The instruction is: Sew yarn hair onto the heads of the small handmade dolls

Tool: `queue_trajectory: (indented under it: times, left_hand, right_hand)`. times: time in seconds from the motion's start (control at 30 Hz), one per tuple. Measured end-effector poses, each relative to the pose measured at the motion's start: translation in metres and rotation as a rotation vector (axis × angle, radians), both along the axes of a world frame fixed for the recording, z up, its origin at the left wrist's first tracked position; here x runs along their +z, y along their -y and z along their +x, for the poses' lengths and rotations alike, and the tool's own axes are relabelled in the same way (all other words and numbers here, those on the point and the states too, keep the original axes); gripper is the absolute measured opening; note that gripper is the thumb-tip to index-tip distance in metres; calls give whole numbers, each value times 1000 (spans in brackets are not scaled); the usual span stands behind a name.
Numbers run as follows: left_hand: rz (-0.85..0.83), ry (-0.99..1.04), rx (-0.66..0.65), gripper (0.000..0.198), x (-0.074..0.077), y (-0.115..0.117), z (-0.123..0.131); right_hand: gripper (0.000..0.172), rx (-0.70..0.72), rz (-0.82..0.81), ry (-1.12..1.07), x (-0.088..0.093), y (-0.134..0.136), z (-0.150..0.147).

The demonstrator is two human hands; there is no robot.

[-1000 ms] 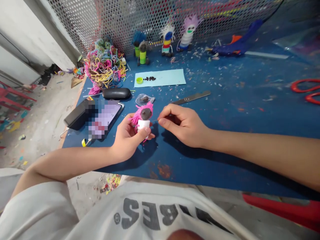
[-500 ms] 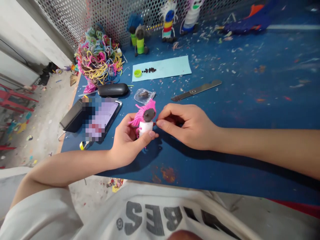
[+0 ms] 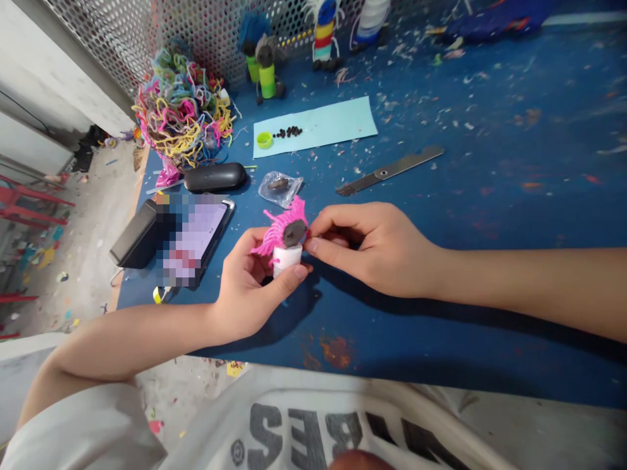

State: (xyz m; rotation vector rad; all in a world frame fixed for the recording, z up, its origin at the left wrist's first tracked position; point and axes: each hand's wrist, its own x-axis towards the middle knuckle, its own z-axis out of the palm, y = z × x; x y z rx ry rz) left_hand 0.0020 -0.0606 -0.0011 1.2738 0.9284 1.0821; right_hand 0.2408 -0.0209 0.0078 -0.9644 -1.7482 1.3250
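Leaning its dark grey head toward the right hand (image 3: 377, 251), a small doll (image 3: 288, 259) with pink yarn hair and a white body sits in the grasp of the left hand (image 3: 247, 290), raised over the blue table (image 3: 465, 346). The left fingers curl behind the body and the thumb presses across its front, so the grip is closed around it. The right thumb and forefinger are drawn close together, their tips right beside the doll's head; whether they meet, or pinch something small, I cannot tell. Just beyond the left fingers lies a clear plastic bag (image 3: 280, 186) with a dark lump inside. Beyond the right fingers, a flat metal blade (image 3: 392, 171) lies slantwise. To the left of the left fingers are a phone (image 3: 196, 235), its screen partly blurred out, a black box (image 3: 140, 235) and, farther forward, a rounded black case (image 3: 215, 176). Past the bag, a light blue card (image 3: 337, 124) carries a green ring (image 3: 265, 140) and a cluster of black beads (image 3: 289, 132). Forward and left of the fingers rises a tangled yarn heap (image 3: 183, 111). Farthest ahead, near a perforated metal panel (image 3: 206, 32), stand a green-bodied doll (image 3: 267, 78), a blue-haired doll (image 3: 253, 39) partly behind it, and a striped doll (image 3: 324, 36).
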Motion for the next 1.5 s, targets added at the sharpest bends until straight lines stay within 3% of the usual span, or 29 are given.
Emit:
queue_trajectory:
  times: [0.3,0.63,0.87,1.1,1.33,1.5]
  left_hand:
    - [3,33,-8,47,3,0,3]
    - [-43,17,-7,48,3,-2,-1]
    - [-54,24,-14,49,2,0,0]
    - [-70,34,-7,56,-2,0,-1]
    - [-168,42,6,54,6,-1,0]
    - [-140,42,26,54,7,0,2]
  right_hand:
    - [23,-34,-28,-44,0,0,-5]
    - [21,38,-97,-98,1,-2,-5]
    - [27,36,-142,-99,0,-4,-5]
    - [47,1,-162,-90,0,-4,-5]
    - [35,47,-169,-106,1,-6,-4]
    - [32,50,-129,-82,0,-8,-3]
